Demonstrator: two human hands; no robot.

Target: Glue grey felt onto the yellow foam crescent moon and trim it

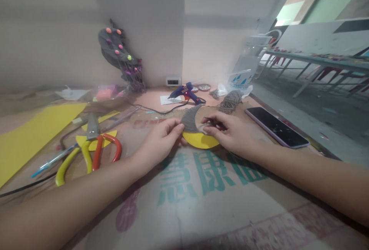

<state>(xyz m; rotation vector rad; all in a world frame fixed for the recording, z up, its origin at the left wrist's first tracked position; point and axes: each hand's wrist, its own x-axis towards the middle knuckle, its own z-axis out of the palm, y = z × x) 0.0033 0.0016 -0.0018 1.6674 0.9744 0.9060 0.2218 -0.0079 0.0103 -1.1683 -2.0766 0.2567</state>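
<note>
A yellow crescent cutout is between my hands over the cardboard, its upper left part covered in grey yarn. My left hand pinches its left edge between thumb and fingers. Over the right side of the crescent, the fingers of my right hand are closed around a thin grey strand that looks like yarn. Its far end is hidden by the fingers. Just beyond my right hand lies a loose bundle of grey yarn.
Behind the crescent rests a blue glue gun with its cord. Scissors and yellow sheet lie at left, a phone at right. A dark crescent decoration leans against the wall; a plastic jug stands back right.
</note>
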